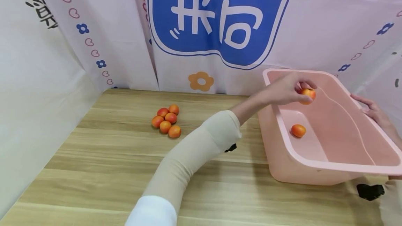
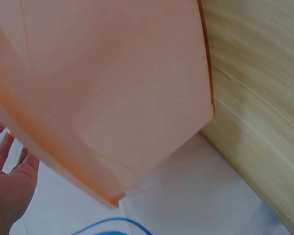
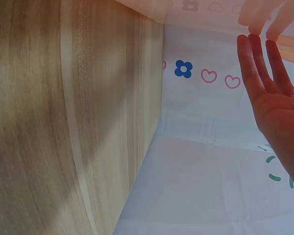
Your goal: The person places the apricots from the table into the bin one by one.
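Observation:
In the head view my left hand is over the pink plastic tub, gripping a small orange-red fruit between thumb and fingers. Another such fruit lies on the tub's floor. At the tub's right rim is my right hand. The right wrist view shows that hand's fingers straight, their tips touching the tub's outer wall. The left wrist view has part of my left hand past the tub's edge, with the held fruit mostly hidden.
Several more orange-red fruits lie grouped on the wooden table, left of my left forearm. A printed white cloth hangs behind the table and along its sides. The tub stands at the table's right.

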Available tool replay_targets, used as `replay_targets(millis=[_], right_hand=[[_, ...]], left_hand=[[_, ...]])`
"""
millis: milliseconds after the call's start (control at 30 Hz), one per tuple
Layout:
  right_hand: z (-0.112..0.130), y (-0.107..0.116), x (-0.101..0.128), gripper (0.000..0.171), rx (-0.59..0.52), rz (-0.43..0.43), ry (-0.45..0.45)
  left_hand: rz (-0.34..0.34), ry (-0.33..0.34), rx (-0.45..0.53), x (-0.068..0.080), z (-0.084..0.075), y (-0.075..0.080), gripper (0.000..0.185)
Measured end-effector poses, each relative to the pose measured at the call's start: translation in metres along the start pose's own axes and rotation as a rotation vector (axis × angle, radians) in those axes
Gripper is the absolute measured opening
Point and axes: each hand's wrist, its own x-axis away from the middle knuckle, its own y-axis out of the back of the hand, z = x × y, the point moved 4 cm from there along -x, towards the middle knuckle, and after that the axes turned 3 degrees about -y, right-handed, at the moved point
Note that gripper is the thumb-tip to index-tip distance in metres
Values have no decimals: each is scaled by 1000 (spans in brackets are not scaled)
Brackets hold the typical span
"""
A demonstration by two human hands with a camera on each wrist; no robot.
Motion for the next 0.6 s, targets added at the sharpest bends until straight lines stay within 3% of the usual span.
replay_targets(millis=[200,400,600], right_hand=[[2,5,-6,59,-59,62,17],[4,6,-10,61,-32,130,56],[2,5,-8,61,-9,42,5]], left_hand=[[64,34,-67,-12,-6,-18,32],[93,32,-82,-23,-10,-31,19],[91,77,-126,-29,-9,-42,20]])
